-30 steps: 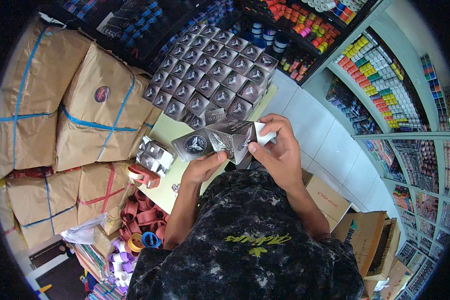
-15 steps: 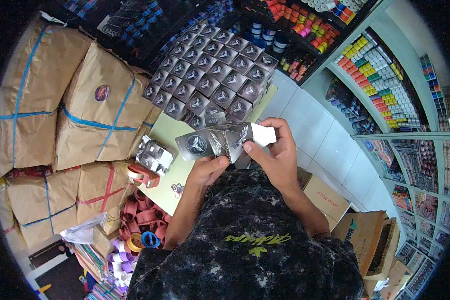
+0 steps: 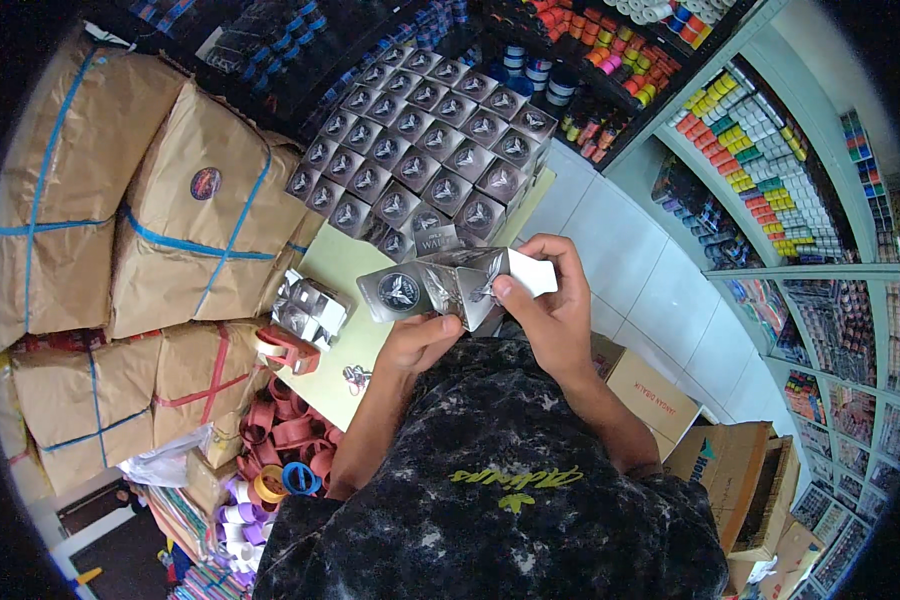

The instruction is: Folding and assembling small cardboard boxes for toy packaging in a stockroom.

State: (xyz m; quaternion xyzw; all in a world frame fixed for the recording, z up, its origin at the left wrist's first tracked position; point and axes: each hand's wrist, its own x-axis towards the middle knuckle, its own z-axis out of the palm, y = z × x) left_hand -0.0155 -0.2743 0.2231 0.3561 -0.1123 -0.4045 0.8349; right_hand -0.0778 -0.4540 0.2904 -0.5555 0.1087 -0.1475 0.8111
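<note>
Between my two hands is a small dark silver carton (image 3: 450, 284), its flaps spread out and a bird-like emblem on one panel. My left hand (image 3: 418, 343) grips its lower left part, thumb along the bottom edge. At its right end my right hand (image 3: 548, 310) pinches a white inner flap, the thumb pressed on the panel. Just beyond stands a block of closed boxes (image 3: 410, 150) of the same print, packed in rows on the pale yellow table (image 3: 355, 260). Flat, unfolded cartons (image 3: 310, 308) lie at the table's left edge.
A red tape dispenser (image 3: 286, 350) and scissors (image 3: 356, 377) lie on the table's near left. Large brown wrapped parcels (image 3: 185, 200) are stacked at the left, above red tape cores (image 3: 292, 432). Open cardboard boxes (image 3: 730, 480) stand at right. Shelves of coloured spools (image 3: 740, 140) line the right wall.
The carton has tilted slightly in my hands, and its left panel has dipped a little. My right thumb has shifted slightly right along the panel. The other things have stayed put.
</note>
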